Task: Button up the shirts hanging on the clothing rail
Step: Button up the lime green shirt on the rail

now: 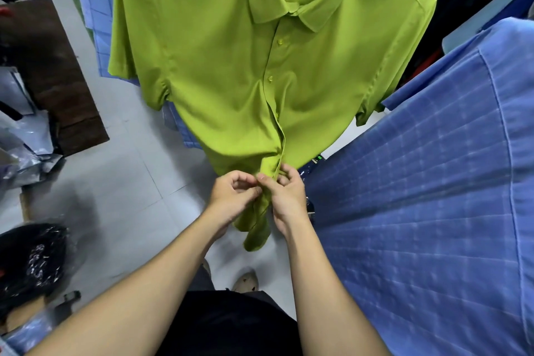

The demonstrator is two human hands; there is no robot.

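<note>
A lime green short-sleeved shirt (219, 66) hangs in front of me with its collar at the top. Two buttons (279, 42) show fastened on the upper placket. Low on the shirt, my left hand (234, 196) pinches the placket edge from the left. My right hand (284, 191) pinches the same strip of green fabric from the right, thumb and fingers curled round it. Both hands meet near the hem. The button between them is hidden by my fingers.
A blue checked shirt (433, 196) hangs close on my right. More blue shirts (95, 9) hang behind the green one at the left. A dark wooden board (57, 75) and plastic bags (20, 141) lie on the grey tiled floor (124, 182).
</note>
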